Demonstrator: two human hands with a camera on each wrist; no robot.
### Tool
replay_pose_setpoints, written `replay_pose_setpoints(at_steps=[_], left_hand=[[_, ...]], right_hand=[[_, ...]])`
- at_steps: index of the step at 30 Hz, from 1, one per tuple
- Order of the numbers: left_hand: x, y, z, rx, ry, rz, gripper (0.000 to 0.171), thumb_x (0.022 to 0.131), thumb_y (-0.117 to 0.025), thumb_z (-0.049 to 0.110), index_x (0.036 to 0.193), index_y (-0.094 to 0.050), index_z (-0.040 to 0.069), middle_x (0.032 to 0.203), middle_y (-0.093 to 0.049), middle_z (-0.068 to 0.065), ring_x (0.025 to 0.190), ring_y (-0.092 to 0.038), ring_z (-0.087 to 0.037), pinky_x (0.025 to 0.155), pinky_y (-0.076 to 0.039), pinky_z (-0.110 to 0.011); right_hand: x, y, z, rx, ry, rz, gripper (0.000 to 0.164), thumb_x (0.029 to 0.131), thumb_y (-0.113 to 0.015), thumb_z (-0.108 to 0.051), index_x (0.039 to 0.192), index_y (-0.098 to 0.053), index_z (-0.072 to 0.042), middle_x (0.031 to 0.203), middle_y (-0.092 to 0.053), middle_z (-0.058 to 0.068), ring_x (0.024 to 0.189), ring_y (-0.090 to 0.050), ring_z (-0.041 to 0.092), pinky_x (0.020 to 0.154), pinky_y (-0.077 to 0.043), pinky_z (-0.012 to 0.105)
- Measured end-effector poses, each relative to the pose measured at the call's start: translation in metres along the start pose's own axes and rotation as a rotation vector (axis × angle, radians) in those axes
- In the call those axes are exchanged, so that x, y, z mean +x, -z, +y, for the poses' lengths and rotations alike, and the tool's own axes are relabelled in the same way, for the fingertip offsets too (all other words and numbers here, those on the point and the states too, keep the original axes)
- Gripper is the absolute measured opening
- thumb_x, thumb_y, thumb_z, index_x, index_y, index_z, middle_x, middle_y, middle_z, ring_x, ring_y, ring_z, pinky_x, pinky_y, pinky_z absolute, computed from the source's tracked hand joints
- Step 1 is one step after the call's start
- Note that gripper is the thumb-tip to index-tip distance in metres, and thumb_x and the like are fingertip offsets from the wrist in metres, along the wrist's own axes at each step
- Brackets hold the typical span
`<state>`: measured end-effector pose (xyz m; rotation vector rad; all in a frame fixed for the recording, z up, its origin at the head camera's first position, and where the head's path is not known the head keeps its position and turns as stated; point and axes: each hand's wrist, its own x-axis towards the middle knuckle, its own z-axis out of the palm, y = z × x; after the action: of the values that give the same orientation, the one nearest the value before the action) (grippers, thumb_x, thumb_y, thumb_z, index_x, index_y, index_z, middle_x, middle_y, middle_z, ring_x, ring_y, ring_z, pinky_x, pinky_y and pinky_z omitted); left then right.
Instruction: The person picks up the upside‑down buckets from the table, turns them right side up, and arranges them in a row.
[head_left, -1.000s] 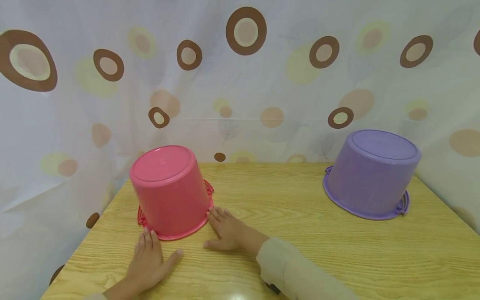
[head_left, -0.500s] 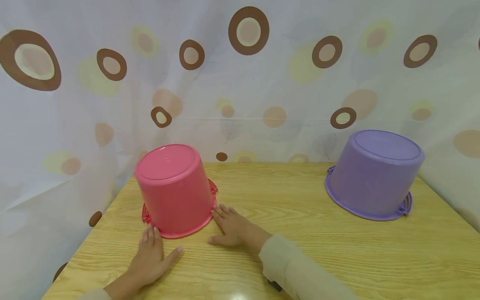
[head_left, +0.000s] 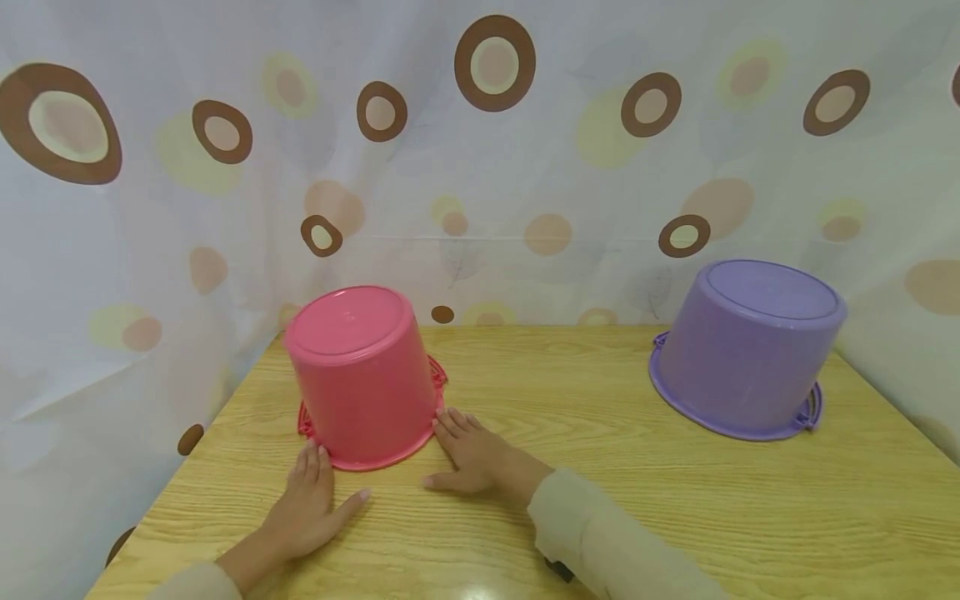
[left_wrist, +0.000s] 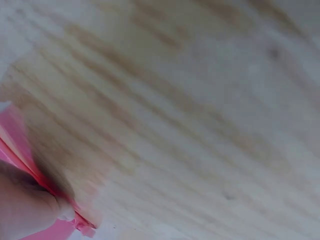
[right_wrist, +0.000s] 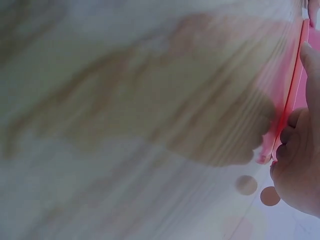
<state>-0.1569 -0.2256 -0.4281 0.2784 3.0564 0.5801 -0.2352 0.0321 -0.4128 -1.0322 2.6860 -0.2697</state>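
A pink bucket (head_left: 367,392) stands upside down on the left part of the table, its rim on the wood and handle ends showing at both sides. My left hand (head_left: 303,512) touches the near left of the rim with straight fingertips, thumb spread out. Against the rim's right side rest the straight fingers of my right hand (head_left: 472,454). In the left wrist view the pink rim (left_wrist: 47,182) lies beside part of the hand; the right wrist view shows the right hand (right_wrist: 300,155) along the rim.
An upturned purple bucket (head_left: 750,358) stands at the back right of the wooden table (head_left: 570,392). Behind and beside the table hangs a white curtain (head_left: 525,158) with brown and pale ring patterns.
The pink bucket has slid to the right and slightly back across the table, both hands moving along with it. The purple bucket stays in its place.
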Motion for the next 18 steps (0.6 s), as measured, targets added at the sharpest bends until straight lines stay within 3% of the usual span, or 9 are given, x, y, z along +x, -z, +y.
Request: replay_pose_setpoints(at_steps=[7, 13, 18], left_hand=[[0.001, 0.001, -0.001, 0.038, -0.096, 0.005, 0.094, 0.089, -0.049, 0.053, 0.138, -0.015, -0.021, 0.146, -0.007, -0.039, 0.137, -0.008, -0.052, 0.11, -0.017, -0.06], [0.003, 0.001, -0.002, 0.04, -0.137, -0.048, 0.094, 0.09, -0.049, 0.052, 0.14, -0.012, -0.018, 0.149, -0.003, -0.036, 0.138, -0.006, -0.05, 0.11, -0.016, -0.061], [0.005, 0.001, 0.0, 0.038, -0.167, -0.049, 0.093, 0.09, -0.05, 0.051, 0.141, -0.012, -0.017, 0.149, -0.004, -0.036, 0.138, -0.006, -0.049, 0.11, -0.017, -0.061]], right_hand=[[-0.006, 0.002, 0.007, -0.018, -0.013, 0.005, 0.083, 0.091, -0.042, -0.057, 0.149, -0.014, -0.004, 0.157, -0.01, 0.011, 0.145, -0.006, 0.025, 0.119, -0.011, 0.039], [-0.012, 0.004, 0.011, -0.025, -0.021, 0.009, 0.082, 0.091, -0.043, -0.056, 0.148, -0.015, -0.004, 0.156, -0.012, 0.012, 0.145, -0.007, 0.027, 0.119, -0.012, 0.041], [-0.016, 0.003, 0.015, -0.017, -0.022, 0.02, 0.082, 0.092, -0.043, -0.055, 0.148, -0.015, -0.003, 0.156, -0.013, 0.013, 0.145, -0.008, 0.028, 0.119, -0.013, 0.04]])
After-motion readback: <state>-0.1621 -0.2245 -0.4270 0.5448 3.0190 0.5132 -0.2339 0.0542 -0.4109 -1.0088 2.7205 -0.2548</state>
